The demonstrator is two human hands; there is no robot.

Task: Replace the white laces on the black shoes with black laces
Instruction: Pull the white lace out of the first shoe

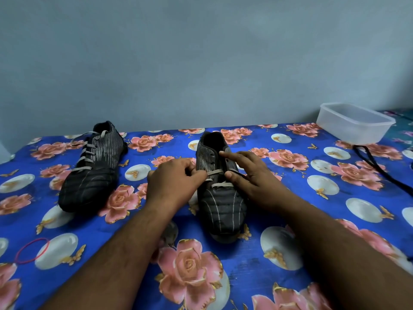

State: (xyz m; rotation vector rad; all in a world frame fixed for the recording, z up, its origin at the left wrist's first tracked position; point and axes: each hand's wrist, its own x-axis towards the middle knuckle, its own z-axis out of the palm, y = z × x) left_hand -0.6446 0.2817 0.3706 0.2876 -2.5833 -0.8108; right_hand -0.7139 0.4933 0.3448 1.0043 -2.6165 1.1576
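Two black striped shoes lie on a blue floral cloth. The left shoe (93, 168) is fully laced in white. The right shoe (220, 198) stands in the middle with its toe toward me; its upper eyelets are bare and a white lace (215, 172) still crosses the lower ones. My left hand (174, 182) pinches that lace at the shoe's left side. My right hand (250, 175) rests on the shoe's right side, its forefinger stretched across the tongue and its thumb by the lace. Black laces (377, 168) trail along the cloth at the right.
A clear plastic tub (355, 124) stands at the back right, close to the black laces. A red rubber band (31, 250) lies at the front left. A grey wall runs behind the cloth-covered surface (312, 220).
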